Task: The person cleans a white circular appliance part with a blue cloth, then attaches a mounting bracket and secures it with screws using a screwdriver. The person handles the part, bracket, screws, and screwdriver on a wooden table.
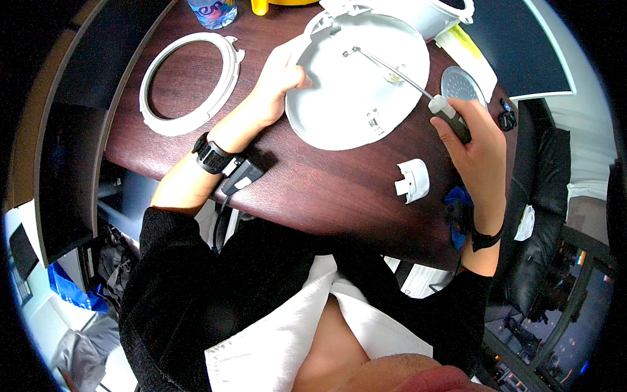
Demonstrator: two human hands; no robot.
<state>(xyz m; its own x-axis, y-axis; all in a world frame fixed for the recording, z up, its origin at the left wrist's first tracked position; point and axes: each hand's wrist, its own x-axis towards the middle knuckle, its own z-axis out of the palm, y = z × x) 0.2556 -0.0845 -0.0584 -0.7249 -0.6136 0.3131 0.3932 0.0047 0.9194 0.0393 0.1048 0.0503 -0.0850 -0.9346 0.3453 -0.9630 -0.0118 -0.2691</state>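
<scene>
My left hand [285, 80] grips the left edge of a round white plastic cover [346, 98], fingers mostly hidden behind it. The cover is tilted with its inner side toward me. In my right hand [475, 134] is a screwdriver [408, 80], held by its grey and dark handle. Its shaft crosses the cover, and the tip is at a small dark spot in the upper middle, near a fitting; whether it touches a screw is too small to tell. A small white curved plastic piece [413, 181] lies on the table below my right hand.
A white plastic ring [149, 112] lies at the left on the dark brown table [307, 189]. A water bottle [215, 12], a white bucket-like part [418, 16] and a grey perforated disc [455, 83] stand or lie farther back. A black adapter [243, 176] sits by my left wrist.
</scene>
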